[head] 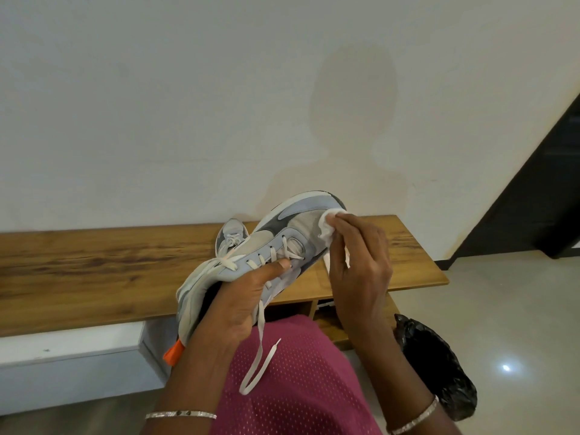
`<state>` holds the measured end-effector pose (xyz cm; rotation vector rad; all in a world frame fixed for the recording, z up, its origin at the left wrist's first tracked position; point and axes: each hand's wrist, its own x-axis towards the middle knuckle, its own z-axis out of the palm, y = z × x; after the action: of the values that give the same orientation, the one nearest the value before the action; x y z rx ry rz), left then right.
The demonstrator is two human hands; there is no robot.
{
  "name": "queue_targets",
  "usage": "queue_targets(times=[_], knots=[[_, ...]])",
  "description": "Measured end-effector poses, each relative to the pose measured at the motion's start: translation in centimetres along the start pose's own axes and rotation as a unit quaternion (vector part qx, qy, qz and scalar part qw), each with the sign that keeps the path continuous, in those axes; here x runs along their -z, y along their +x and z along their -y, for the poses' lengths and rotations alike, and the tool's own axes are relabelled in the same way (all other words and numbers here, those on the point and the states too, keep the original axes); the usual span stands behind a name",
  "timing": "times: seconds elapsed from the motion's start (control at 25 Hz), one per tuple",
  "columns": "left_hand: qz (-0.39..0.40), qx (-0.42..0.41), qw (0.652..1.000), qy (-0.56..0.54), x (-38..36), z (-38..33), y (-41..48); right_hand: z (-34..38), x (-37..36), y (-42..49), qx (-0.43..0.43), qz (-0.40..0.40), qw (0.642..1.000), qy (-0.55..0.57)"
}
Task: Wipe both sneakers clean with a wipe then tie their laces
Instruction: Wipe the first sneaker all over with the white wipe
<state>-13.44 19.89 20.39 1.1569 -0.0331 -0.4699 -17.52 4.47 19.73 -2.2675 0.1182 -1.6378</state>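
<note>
My left hand grips a grey and light-blue sneaker around its middle and holds it in the air, toe pointing up and right. Its white lace hangs loose over my lap. My right hand pinches a white wipe against the toe area of that sneaker. The second sneaker stands on the wooden bench behind the held one, mostly hidden by it, laces untied.
The long wooden bench runs along a white wall, with a white drawer unit under its left part. A black plastic bag lies on the tiled floor at the right. A dark door panel stands far right.
</note>
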Motion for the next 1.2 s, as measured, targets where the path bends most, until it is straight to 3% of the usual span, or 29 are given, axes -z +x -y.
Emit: queue_targets(times=[0.16,0.28,0.48,0.64,0.88,0.96,1.12,1.2], knots=[[0.02,0.036,0.997,-0.072,0.3,-0.4,-0.1,0.4,0.3,-3.3,-0.059,0.058,0.996,0.044],[0.038,0.083,0.99,-0.108,-0.2,-0.7,-0.3,0.2,0.5,-1.3,-0.065,0.034,0.995,0.062],[0.074,0.081,0.987,-0.121,-0.1,-0.7,-0.6,-0.4,0.7,3.6,-0.094,0.008,0.993,0.072],[0.085,0.074,0.987,-0.117,0.6,-0.5,-0.5,-0.9,1.1,1.5,-0.08,0.014,0.993,0.082],[0.07,0.047,0.996,-0.016,0.6,0.4,0.2,-0.9,1.2,1.5,-0.13,0.016,0.988,0.079],[0.041,0.019,0.997,0.057,0.5,0.7,0.1,-0.6,1.0,2.6,-0.108,0.031,0.991,0.076],[-0.01,0.048,0.987,0.152,0.4,1.2,-0.7,0.8,-0.3,2.3,-0.003,0.151,0.987,0.06],[-0.008,0.01,0.985,0.174,0.2,1.2,-0.9,0.3,-0.5,2.0,0.012,0.149,0.988,0.047]])
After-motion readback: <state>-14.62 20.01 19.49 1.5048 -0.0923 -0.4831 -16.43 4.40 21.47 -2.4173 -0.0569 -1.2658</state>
